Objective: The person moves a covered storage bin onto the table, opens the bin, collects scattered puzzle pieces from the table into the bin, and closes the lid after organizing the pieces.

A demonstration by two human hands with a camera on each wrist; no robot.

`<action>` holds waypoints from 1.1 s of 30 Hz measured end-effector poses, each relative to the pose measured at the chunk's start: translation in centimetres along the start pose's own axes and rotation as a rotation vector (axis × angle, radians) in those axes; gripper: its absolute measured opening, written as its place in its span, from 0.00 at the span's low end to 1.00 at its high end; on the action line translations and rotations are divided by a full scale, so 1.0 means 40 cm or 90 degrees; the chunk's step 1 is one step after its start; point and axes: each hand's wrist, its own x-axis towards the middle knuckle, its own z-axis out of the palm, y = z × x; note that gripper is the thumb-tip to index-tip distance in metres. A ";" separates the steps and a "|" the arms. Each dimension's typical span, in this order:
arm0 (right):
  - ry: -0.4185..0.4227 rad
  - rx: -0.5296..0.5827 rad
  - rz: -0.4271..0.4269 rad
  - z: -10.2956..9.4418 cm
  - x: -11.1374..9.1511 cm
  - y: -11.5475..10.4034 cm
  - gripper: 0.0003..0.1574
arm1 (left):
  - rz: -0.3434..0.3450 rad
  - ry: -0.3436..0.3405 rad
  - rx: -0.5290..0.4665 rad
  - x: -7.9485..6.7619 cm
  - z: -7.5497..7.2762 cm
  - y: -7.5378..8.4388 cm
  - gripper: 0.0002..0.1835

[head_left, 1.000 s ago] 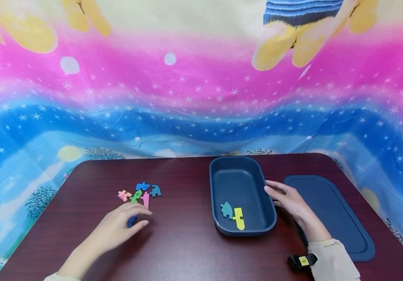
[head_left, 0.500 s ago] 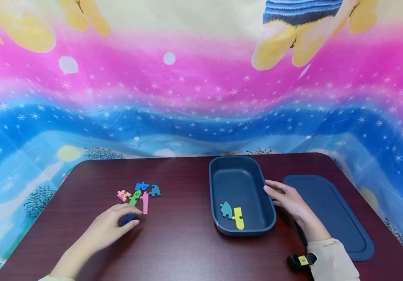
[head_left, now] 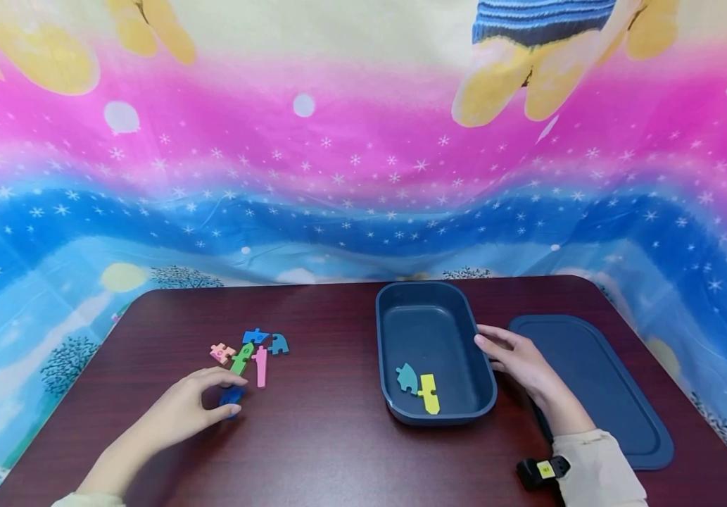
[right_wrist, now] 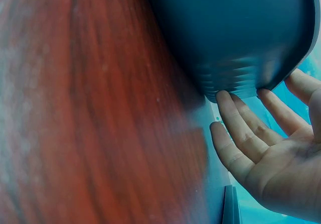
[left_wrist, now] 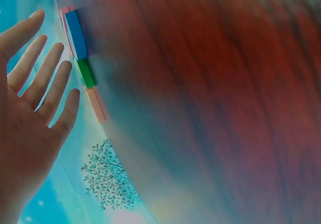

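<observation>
In the head view my left hand (head_left: 182,405) is over the table's left side, thumb and fingers spread around a dark blue puzzle piece (head_left: 231,399). Its fingers look long and relaxed in the left wrist view. Just beyond lie pink (head_left: 262,367), green (head_left: 243,359), salmon (head_left: 222,353), blue (head_left: 255,336) and teal (head_left: 279,343) puzzle pieces. My right hand (head_left: 523,362) touches the right side of a dark blue box (head_left: 385,352), its extended fingertips against the wall and thumb at the rim. Inside the box lie a teal-green piece (head_left: 407,378) and a yellow piece (head_left: 429,394).
A flat dark blue lid (head_left: 604,394) lies to the right of the box, partly under my right forearm. The brown table (head_left: 319,436) ends at a colourful printed cloth (head_left: 338,176) hanging behind it.
My left hand has drawn back to the left, away from the pink piece. More of the dark blue piece shows between thumb and fingers. My right hand and the box stay put.
</observation>
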 end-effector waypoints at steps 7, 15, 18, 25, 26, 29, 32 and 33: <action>-0.001 0.002 -0.003 0.000 -0.001 0.000 0.46 | -0.014 -0.024 -0.040 0.001 0.001 -0.025 0.22; -0.001 0.006 -0.002 -0.001 -0.002 0.001 0.47 | -0.024 -0.044 -0.050 0.001 0.004 -0.030 0.24; -0.002 0.009 -0.003 -0.001 -0.002 -0.001 0.47 | -0.017 -0.052 -0.051 -0.001 0.005 -0.030 0.25; -0.003 0.010 -0.004 -0.001 -0.002 -0.002 0.46 | -0.007 -0.057 -0.045 0.002 0.010 -0.034 0.27; -0.003 0.011 -0.005 -0.001 -0.002 -0.002 0.46 | -0.008 -0.059 -0.043 0.002 0.010 -0.035 0.27; -0.002 0.011 -0.004 -0.001 -0.002 -0.002 0.46 | -0.006 -0.065 -0.035 0.003 0.012 -0.039 0.27; -0.001 0.010 -0.004 -0.001 -0.002 -0.002 0.47 | 0.002 -0.067 -0.031 0.004 0.013 -0.041 0.27; -0.001 0.009 -0.004 -0.001 -0.002 -0.001 0.47 | 0.003 -0.067 -0.031 0.004 0.014 -0.042 0.27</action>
